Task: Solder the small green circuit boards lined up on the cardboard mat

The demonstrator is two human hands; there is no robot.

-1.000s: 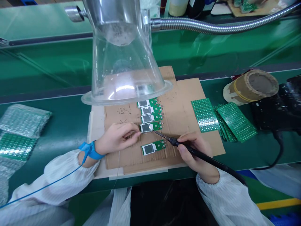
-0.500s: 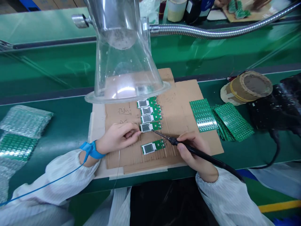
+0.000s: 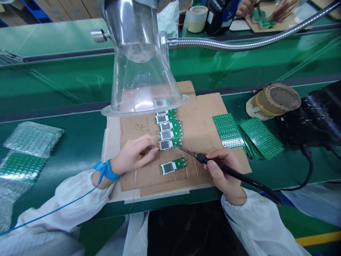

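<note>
Between the fingertips of my left hand (image 3: 138, 153) is a thin strand of solder wire (image 3: 135, 179), its tail hanging down past the table's front edge. This hand is closed, beside the left end of a small circuit board with a grey screen (image 3: 166, 144). My right hand (image 3: 225, 172) grips a black soldering iron (image 3: 213, 163) like a pen. The iron's tip points at the right part of that board's lower edge; whether it touches cannot be made out. Several similar boards (image 3: 166, 126) line up above, and a separate one (image 3: 173, 166) lies below.
Cardboard (image 3: 202, 106) lies under the boards. A clear extractor hood (image 3: 145, 89) hangs over its far part. Green board panels (image 3: 262, 137), a tape roll (image 3: 279, 97) and a black box (image 3: 298, 124) sit right; bubble-wrapped panels (image 3: 32, 142) left. Another person's hands (image 3: 285, 10) work behind the divider.
The soldering iron and my right hand have shifted right, the tip moving from beside the screen toward the board's right part. My left hand has drawn slightly left.
</note>
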